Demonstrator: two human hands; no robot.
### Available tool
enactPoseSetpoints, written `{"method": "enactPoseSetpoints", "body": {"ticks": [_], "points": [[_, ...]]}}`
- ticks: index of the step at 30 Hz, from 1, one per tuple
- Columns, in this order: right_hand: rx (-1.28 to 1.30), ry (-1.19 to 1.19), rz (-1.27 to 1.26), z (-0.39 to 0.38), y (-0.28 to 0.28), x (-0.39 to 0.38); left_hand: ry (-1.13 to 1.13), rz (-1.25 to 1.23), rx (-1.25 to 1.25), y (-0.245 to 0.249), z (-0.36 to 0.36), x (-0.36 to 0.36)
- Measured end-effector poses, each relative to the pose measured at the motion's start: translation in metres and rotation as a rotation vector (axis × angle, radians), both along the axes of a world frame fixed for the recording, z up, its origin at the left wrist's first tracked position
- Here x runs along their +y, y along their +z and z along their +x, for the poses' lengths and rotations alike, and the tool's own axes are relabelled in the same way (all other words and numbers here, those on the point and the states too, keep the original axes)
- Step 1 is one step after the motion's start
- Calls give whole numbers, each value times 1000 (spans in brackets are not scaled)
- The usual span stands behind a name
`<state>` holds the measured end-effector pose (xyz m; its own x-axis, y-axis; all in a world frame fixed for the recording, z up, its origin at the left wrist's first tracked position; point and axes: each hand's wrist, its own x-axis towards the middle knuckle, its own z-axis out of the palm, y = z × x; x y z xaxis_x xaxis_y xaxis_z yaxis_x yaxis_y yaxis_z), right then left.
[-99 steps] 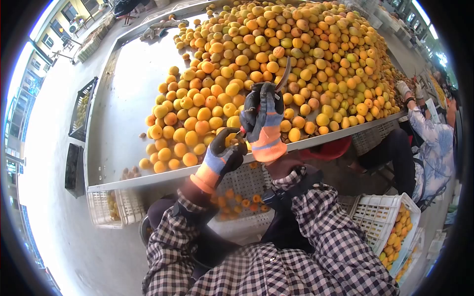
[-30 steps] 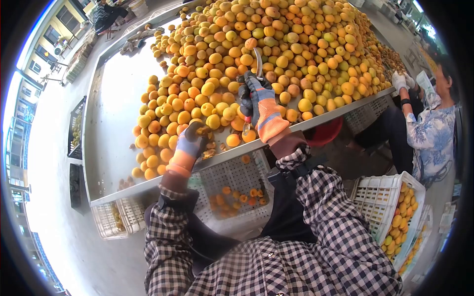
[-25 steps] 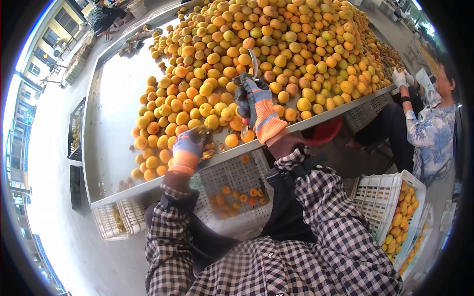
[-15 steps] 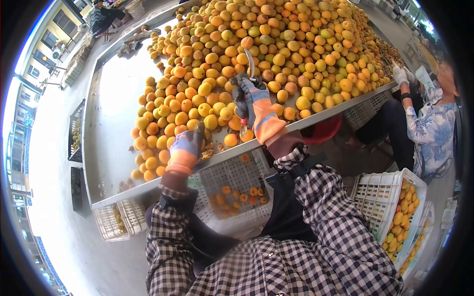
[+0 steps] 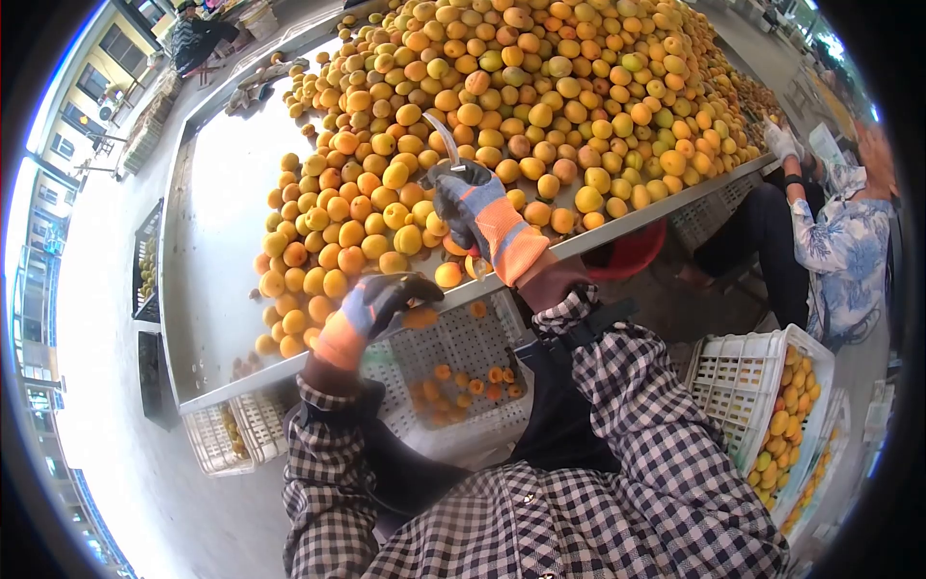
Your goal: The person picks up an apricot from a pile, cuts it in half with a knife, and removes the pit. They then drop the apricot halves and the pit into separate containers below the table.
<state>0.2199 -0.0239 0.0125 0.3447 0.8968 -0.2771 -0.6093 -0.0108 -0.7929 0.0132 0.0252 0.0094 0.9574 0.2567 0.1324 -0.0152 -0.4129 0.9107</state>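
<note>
My right hand (image 5: 477,212), in a grey and orange work glove, is closed around a knife with a curved blade (image 5: 444,141). The blade points up and away over the apricots (image 5: 386,174) heaped on the metal table. My left hand (image 5: 391,297), gloved likewise, is at the table's near edge with its fingers stretched to the right. Right below those fingers is a blurred orange apricot piece (image 5: 421,317), seemingly loose from them. Beneath, a perforated white crate (image 5: 386,400) holds several cut apricots (image 5: 463,381).
The metal table (image 5: 207,289) has a raised rim. A red basin (image 5: 627,253) sits under it on the right. White crates of apricots (image 5: 762,386) stand at my right, another crate (image 5: 231,429) at lower left. A co-worker in a patterned shirt (image 5: 839,236) sits at right.
My left hand has come from over the table to its near edge, above the crate, and an apricot piece now shows below it. My right hand and the knife have shifted slightly left and nearer.
</note>
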Motion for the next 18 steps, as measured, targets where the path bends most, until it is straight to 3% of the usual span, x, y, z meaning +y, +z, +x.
{"method": "enactPoseSetpoints", "body": {"ticks": [2,3,4,6,12,15,17,18], "points": [[8,0,-5,-3,2,1,229,180,57,-4,2,-5],[-4,-12,-21,-3,-1,4,399,101,54,-22,4,-4],[-14,-23,-35,-4,-5,9,402,102,55,-32,7,-1],[-55,-38,-39,-8,-11,17,457,423,256,-44,19,3],[-97,-3,-106,-12,4,5,393,585,521,-41,46,-9],[-76,-6,-96,-11,5,0,352,477,381,-55,43,1],[-80,15,-51,-10,4,-5,404,228,103,-64,37,10],[-106,43,-15,-9,1,-5,404,-11,27,-51,33,10]]}}
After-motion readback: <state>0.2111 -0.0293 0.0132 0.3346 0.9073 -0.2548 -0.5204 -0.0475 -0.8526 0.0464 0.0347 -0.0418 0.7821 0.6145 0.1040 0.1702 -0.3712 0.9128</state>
